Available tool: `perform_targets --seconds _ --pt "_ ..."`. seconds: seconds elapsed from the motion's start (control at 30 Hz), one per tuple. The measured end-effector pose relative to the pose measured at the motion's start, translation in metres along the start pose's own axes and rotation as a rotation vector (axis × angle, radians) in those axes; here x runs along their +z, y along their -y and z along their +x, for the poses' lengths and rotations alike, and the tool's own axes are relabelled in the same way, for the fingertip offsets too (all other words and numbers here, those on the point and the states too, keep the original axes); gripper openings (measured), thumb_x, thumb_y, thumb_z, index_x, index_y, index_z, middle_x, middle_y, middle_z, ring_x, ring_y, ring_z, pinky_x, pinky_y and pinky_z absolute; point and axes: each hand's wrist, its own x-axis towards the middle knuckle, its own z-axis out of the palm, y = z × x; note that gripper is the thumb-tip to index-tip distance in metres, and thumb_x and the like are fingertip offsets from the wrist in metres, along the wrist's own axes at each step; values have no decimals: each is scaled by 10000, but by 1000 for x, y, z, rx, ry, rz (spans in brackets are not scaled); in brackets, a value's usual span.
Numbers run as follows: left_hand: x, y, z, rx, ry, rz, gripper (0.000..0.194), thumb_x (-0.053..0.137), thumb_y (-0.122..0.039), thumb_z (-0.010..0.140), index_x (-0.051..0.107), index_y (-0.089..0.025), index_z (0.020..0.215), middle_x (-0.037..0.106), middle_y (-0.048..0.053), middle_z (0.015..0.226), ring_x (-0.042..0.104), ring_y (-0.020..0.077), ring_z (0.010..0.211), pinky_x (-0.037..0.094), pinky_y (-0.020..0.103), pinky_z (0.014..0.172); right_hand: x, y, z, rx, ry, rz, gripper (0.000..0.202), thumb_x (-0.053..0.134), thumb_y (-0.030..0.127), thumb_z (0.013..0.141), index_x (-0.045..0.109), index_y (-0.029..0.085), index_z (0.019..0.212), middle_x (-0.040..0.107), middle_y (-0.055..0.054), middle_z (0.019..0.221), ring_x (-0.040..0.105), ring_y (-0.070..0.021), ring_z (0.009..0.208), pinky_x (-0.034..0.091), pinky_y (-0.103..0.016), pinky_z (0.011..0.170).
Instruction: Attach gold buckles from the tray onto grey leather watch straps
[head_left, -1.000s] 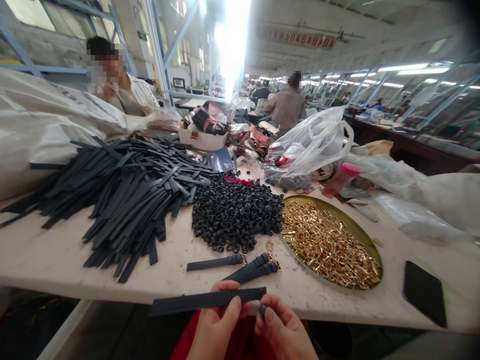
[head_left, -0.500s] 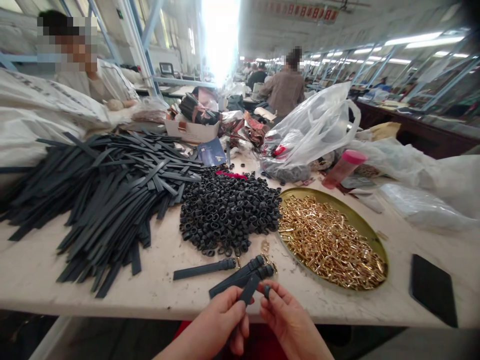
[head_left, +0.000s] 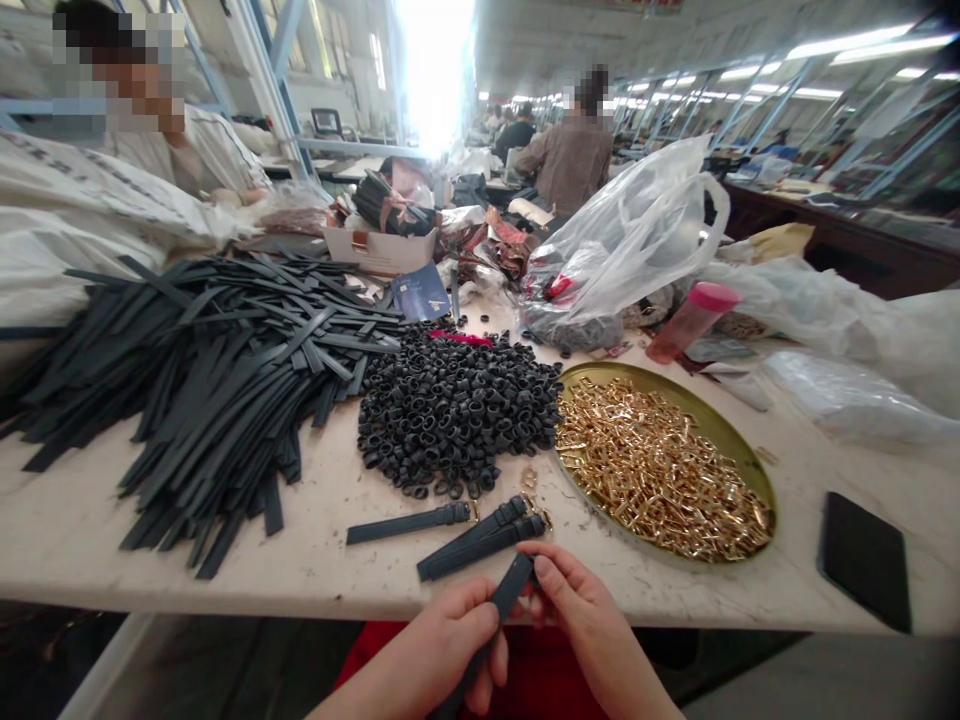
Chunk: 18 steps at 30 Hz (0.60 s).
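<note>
A: Where's the dark strap [head_left: 504,602]?
B: At six o'clock, off the pale table [head_left: 67,530] edge; left hand [head_left: 442,650] fingers closed around it, right hand [head_left: 581,620] pinching its tip.
A: Surroundings?
B: Bright factory hall.

Lower end of the dark strap [head_left: 504,600] hidden behind the left hand [head_left: 450,650], covered from the fingers down. Upper tip tucked under the right hand [head_left: 581,625]; perhaps a small loop pinched there, too covered to tell. Both forearms cut off by the bottom edge. Far left of the hands, pile of dark strips [head_left: 210,390] cropped by the left edge. Up and right of the hands, contents of the clear plastic bag [head_left: 630,260] blurred behind the film.
</note>
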Motion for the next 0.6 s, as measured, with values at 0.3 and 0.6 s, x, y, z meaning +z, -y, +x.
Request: perform_targets --seconds 0.3,0.6 --pt "-1 4 -10 133 -106 473 259 325 -324 825 517 -176 733 468 -46 522 394 88 447 269 191 416 -7 -10 -4 -29 46 -247 354 659 428 634 604 159 857 544 33 568 463 -95 505 357 -232 501" --pt "-3 -1 -18 268 -144 893 299 298 -283 847 574 -194 775 654 33 807 575 173 731 376 240 640 2 3 -18 -367 128 -636 228 579 387 731 660 207 845 583 -30 786 558 -152 689 445 -291 654"
